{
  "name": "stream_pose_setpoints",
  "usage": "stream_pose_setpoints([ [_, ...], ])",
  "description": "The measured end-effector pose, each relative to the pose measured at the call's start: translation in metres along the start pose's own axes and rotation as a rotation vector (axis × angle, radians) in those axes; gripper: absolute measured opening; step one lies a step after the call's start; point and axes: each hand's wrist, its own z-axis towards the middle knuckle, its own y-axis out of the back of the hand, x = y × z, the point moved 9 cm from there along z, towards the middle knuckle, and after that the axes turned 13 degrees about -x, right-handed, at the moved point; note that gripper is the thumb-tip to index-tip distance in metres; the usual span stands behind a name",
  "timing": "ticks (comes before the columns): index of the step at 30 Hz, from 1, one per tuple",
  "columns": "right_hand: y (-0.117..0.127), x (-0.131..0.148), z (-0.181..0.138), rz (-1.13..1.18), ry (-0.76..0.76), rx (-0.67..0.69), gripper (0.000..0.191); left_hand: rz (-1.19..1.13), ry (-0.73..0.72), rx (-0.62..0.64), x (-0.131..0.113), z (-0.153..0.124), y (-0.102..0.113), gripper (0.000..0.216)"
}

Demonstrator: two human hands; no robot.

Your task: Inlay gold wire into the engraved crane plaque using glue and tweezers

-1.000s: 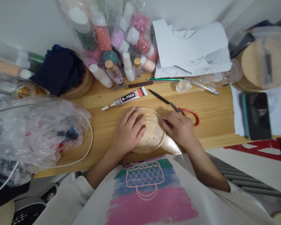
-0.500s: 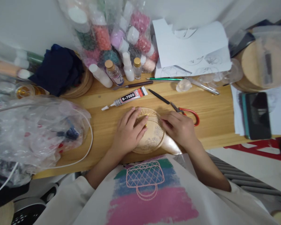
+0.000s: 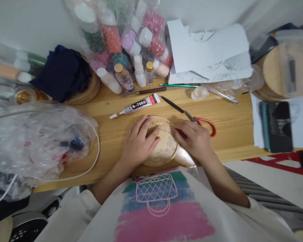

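A round wooden disc (image 3: 166, 148) with fine line patterns lies on the wooden desk (image 3: 229, 114) near its front edge. My left hand (image 3: 138, 143) lies flat on the disc's left half, fingers stretched out and apart, with a small gold piece (image 3: 157, 135) by the fingertips. My right hand (image 3: 193, 137) rests at the disc's right edge, fingers curled and pressed down on the rim. Whether anything is pinched in it is hidden.
A B-7000 glue tube (image 3: 136, 106) lies just beyond the disc. Red-handled scissors (image 3: 192, 117) lie to the right. Small bottles (image 3: 123, 78) and bagged bead jars (image 3: 131, 37) stand at the back. A plastic bag (image 3: 40, 137) sits left, papers (image 3: 207, 53) and a phone (image 3: 277, 126) right.
Both hands stay on the disc almost unmoved. The view has shifted very slightly.
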Motion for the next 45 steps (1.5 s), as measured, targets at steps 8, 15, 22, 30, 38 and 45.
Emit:
stream_pose_setpoints([
  [8, -0.001, -0.001, 0.0, 0.044, -0.06, -0.004, 0.014, -0.001, 0.002, 0.015, 0.001, -0.001, -0.001, 0.03],
  [15, -0.002, 0.0, -0.001, 0.034, -0.071, -0.003, 0.014, -0.031, 0.032, 0.033, 0.003, -0.002, -0.003, 0.031],
  [22, 0.003, 0.005, 0.0, -0.028, -0.001, -0.061, 0.01, 0.003, 0.005, -0.001, 0.0, 0.0, -0.001, 0.029],
  [30, 0.004, 0.01, 0.002, -0.045, 0.041, -0.076, 0.01, -0.01, 0.019, 0.013, 0.001, -0.001, -0.002, 0.031],
  [38, 0.006, 0.011, 0.002, -0.058, 0.067, -0.087, 0.01, -0.027, 0.037, 0.016, 0.002, -0.003, -0.003, 0.032],
  [45, 0.005, 0.01, 0.001, -0.062, 0.068, -0.078, 0.007, -0.018, 0.022, 0.006, 0.0, -0.001, -0.001, 0.032],
])
